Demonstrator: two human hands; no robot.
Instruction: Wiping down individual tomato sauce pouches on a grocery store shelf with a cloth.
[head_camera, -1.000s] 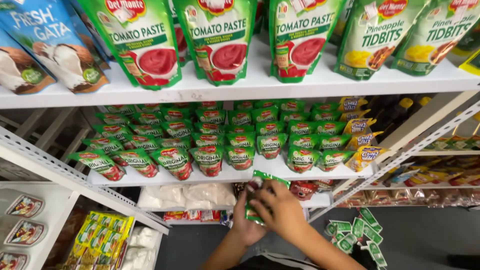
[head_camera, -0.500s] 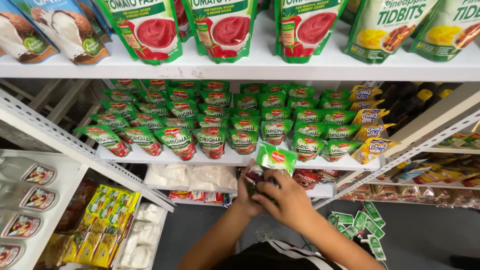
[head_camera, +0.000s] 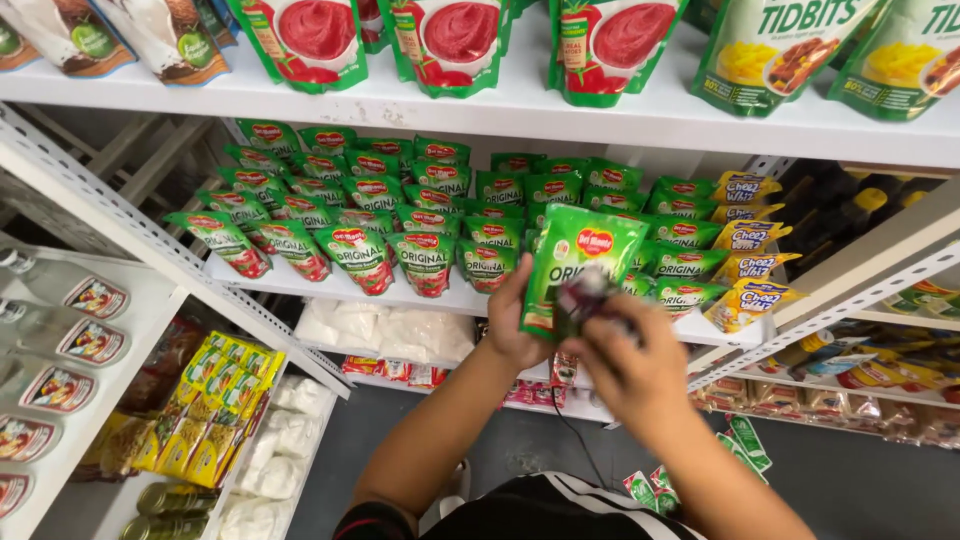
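Note:
My left hand (head_camera: 512, 325) holds a green sauce pouch (head_camera: 588, 252) with a red label upright in front of the middle shelf (head_camera: 300, 288). My right hand (head_camera: 632, 372) is closed on a small dark and red object (head_camera: 580, 298), blurred, pressed against the lower front of the pouch. A thin dark cord (head_camera: 563, 432) hangs below the hands. Rows of matching green pouches (head_camera: 400, 215) fill the middle shelf just behind.
Yellow pouches (head_camera: 748, 245) lie at the right end of that shelf. Larger green pouches (head_camera: 455, 40) stand on the top shelf (head_camera: 520, 105). White bags (head_camera: 385, 335) sit lower down. A left rack holds clear bottles (head_camera: 70, 295) and yellow packets (head_camera: 215, 400). Green packets (head_camera: 745, 445) lie on the floor.
Both hands have risen from the lower shelf level to in front of the middle shelf, bringing the green pouch up. The right hand now presses the dark object on it.

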